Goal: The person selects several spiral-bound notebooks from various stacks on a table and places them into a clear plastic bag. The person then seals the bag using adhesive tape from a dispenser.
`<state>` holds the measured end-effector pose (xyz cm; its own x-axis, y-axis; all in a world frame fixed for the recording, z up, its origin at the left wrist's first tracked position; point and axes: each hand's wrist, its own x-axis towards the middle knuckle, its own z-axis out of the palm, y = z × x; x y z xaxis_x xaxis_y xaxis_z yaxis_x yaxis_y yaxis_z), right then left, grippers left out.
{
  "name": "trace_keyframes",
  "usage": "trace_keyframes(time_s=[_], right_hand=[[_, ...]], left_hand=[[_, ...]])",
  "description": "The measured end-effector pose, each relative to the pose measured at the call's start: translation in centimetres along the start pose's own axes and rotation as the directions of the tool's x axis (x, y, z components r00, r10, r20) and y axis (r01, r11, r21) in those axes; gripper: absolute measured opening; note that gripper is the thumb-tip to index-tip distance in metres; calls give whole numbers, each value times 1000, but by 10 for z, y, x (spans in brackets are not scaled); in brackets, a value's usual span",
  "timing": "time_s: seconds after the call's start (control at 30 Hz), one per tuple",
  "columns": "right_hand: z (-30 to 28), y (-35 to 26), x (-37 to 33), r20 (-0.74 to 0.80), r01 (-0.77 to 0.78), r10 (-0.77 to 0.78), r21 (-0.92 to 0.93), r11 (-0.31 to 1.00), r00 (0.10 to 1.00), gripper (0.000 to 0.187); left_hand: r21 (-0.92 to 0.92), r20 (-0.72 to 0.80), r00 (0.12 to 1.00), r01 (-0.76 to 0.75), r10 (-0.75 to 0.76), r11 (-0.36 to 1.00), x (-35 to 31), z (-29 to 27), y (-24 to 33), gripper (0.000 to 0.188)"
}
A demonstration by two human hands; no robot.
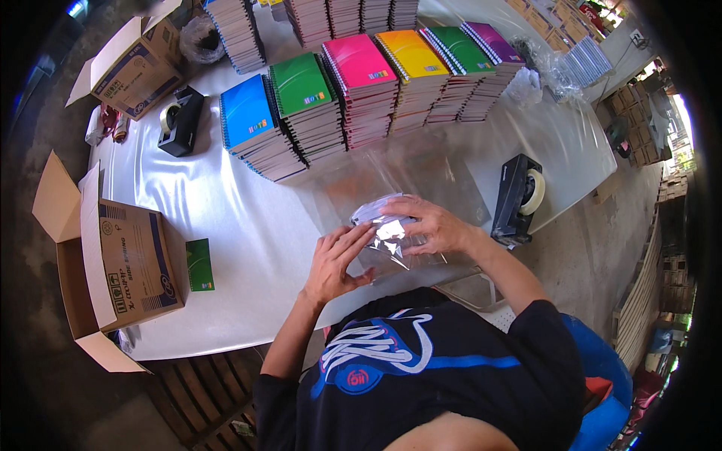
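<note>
A small bundle (389,233) in clear, shiny plastic film lies near the table's front edge. Pale page edges show at its far side, while glare hides much of the rest. Curved fingers of my right hand (427,225) grip the bundle from the right and top. My left hand (338,259) rests against its left side, fingers stretched out and thumb apart. Beneath and beyond the bundle spreads a clear plastic sheet (459,184). To the right stands a black tape dispenser (519,199) with a roll of clear tape.
Tall stacks of spiral notebooks (361,90) in several colours stand across the table's middle. On the left are an open carton (139,259), a single green notebook (199,264), another tape dispenser (180,122) and a second carton (139,68). Crumpled plastic (553,79) lies at the far right.
</note>
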<state>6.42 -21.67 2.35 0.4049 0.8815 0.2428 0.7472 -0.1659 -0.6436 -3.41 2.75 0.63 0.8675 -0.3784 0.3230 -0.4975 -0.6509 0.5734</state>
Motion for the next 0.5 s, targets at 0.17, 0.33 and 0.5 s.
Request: trace_keyframes(time_s=[0.17,0.33,0.5], right_hand=[[-14,-5,11,91,-61,41,238,969,995,57],[-46,10,25,-93,-207,410,750,628,908,31],[-33,28,71,146,-435,421,483,760,895,19]], left_hand=[[364,208,977,-41,-39,931,26,-16,19,81],[350,332,942,-73,-50,934,27,-29,30,89],[325,374,927,-109,-22,939,34,-34,30,88]])
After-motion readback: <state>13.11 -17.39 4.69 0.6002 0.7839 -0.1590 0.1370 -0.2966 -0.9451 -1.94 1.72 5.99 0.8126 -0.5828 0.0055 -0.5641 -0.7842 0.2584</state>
